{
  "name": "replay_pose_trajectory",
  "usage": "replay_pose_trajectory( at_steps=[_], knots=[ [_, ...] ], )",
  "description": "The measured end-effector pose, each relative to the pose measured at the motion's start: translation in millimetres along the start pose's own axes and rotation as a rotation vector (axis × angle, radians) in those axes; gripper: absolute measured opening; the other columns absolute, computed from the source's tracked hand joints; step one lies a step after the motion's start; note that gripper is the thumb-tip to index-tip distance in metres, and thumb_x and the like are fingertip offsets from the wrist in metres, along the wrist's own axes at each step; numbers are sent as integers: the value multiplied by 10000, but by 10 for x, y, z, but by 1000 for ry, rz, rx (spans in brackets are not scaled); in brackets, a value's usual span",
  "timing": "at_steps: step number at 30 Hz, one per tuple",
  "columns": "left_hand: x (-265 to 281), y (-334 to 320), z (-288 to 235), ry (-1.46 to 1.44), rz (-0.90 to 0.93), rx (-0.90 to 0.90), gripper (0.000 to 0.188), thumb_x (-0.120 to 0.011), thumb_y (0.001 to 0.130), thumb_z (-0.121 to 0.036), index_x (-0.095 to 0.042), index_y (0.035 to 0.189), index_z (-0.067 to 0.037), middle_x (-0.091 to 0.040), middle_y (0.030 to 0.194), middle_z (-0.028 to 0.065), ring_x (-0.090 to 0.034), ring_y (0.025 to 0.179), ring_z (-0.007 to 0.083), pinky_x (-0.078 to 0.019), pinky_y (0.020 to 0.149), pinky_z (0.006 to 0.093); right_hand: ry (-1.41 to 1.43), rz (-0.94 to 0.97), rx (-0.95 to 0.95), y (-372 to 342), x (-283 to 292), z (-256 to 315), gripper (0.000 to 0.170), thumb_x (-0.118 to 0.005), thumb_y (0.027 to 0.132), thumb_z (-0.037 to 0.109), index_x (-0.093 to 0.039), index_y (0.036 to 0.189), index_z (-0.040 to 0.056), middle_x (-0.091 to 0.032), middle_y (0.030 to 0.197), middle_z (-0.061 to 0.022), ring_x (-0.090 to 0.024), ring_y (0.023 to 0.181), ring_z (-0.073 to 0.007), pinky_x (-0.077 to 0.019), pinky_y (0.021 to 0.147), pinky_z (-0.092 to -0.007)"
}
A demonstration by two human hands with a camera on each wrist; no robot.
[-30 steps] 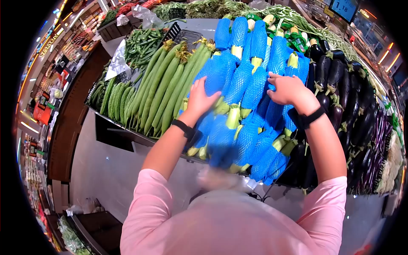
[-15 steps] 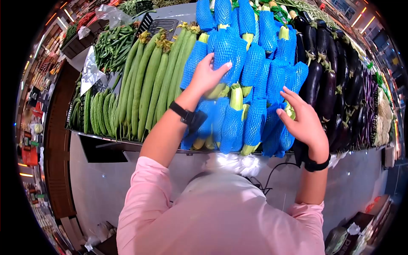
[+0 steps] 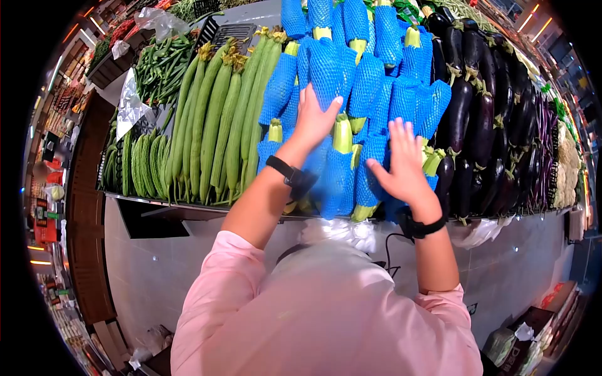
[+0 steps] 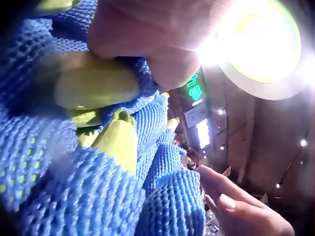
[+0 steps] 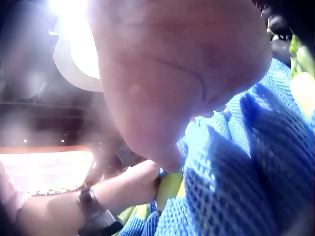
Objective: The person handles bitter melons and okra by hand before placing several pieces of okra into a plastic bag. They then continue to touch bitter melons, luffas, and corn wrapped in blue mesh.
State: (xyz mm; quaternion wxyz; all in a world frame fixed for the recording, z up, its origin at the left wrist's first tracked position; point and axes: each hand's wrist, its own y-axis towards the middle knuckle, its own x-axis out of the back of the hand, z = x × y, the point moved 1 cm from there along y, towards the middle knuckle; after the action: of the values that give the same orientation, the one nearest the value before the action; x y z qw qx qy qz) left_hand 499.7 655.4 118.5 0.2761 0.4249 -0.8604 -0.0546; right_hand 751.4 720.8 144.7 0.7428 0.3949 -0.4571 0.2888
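Note:
In the head view, my left hand [image 3: 315, 119] lies over a zucchini in a blue foam net [image 3: 325, 70]. Its fingers run along one side and the thumb lies across the other. The left wrist view shows the pale green end of that zucchini [image 4: 96, 81] sticking out under the palm. My right hand [image 3: 404, 164], fingers straight and thumb spread, lies over netted zucchini near the front of the pile. In the right wrist view its palm [image 5: 167, 73] hides the fingertips, with blue nets [image 5: 221, 182] right below.
Long green gourds [image 3: 213, 119] lie left of the zucchini, with ribbed bitter gourds [image 3: 146, 166] beyond them. Dark eggplants [image 3: 463, 119] fill the right side. A black crate [image 3: 235, 36] stands behind the gourds. White plastic bags [image 3: 338, 233] hang at the stand's front edge.
The left hand moved with a netted zucchini, then stayed low over it. The right hand drew back from the pile, opened out and came left over the front zucchini. The head view shifted.

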Motion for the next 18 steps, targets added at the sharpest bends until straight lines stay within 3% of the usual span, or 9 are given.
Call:
replay_pose_trajectory(
  at_steps=[3,6,9,10,11,13,14,17,18],
  knots=[
    [-108,-119,-19,90,-18,-9,940,-725,948,-406,-253,1535,156,-438,1501,382,-458,1407,482,-372,1183,465,-10,91,44,-24,-222,-25,893,-663,949,513,-358,1556,-66,-441,1589,-233,-306,1543,-397,-111,1246,-638],
    [-103,-160,-87,102,-40,-21,964,-720,962,-408,-212,1537,177,-486,1460,401,-511,1371,494,-410,1154,463,-61,11,101,7,-289,-82,870,-656,949,530,-409,1522,-76,-519,1525,-223,-392,1491,-390,-138,1239,-642],
    [-146,-156,-35,181,-99,24,907,-735,961,-360,-252,1522,163,-537,1427,367,-567,1327,447,-444,1124,445,-60,-5,142,-18,-322,-140,861,-661,943,534,-436,1505,-78,-555,1490,-220,-438,1458,-382,-157,1237,-633],
    [-89,-119,-12,48,-47,46,826,-745,960,-302,-304,1491,152,-587,1386,325,-609,1282,391,-467,1100,419,-49,-11,147,-22,-314,-145,858,-664,940,535,-443,1500,-77,-565,1480,-218,-448,1451,-378,-162,1238,-629],
    [-48,-130,6,-38,-50,78,845,-755,926,-293,-307,1506,128,-584,1351,367,-585,1282,483,-471,1090,475,-40,-20,149,-15,-303,-153,855,-667,938,535,-451,1495,-76,-575,1469,-216,-458,1443,-375,-166,1238,-625],
    [124,-214,-45,82,-71,-7,855,-752,925,-285,-296,1520,124,-572,1365,367,-577,1291,484,-468,1095,469,-20,-33,164,-19,-281,-176,855,-672,930,539,-461,1487,-74,-593,1446,-213,-474,1427,-368,-177,1238,-616],
    [178,-300,-73,287,-124,11,863,-755,923,-283,-289,1522,127,-556,1385,372,-573,1297,484,-463,1102,465,-9,-40,166,-29,-283,-175,855,-675,926,540,-466,1483,-73,-602,1434,-211,-482,1419,-365,-182,1238,-611],
    [197,-342,351,120,-133,67,887,-750,926,-291,-266,1530,141,-529,1420,378,-555,1322,481,-444,1127,459,-21,-57,141,-29,-316,-157,857,-688,912,542,-479,1475,-69,-639,1374,-203,-504,1389,-360,-201,1229,-610],
    [210,-333,379,112,-146,164,877,-749,956,-250,-231,1549,137,-518,1463,302,-541,1351,360,-415,1153,411,-29,-110,148,-26,-342,-158,862,-701,897,547,-493,1462,-71,-683,1271,-194,-537,1340,-354,-225,1218,-609]
  ],
)
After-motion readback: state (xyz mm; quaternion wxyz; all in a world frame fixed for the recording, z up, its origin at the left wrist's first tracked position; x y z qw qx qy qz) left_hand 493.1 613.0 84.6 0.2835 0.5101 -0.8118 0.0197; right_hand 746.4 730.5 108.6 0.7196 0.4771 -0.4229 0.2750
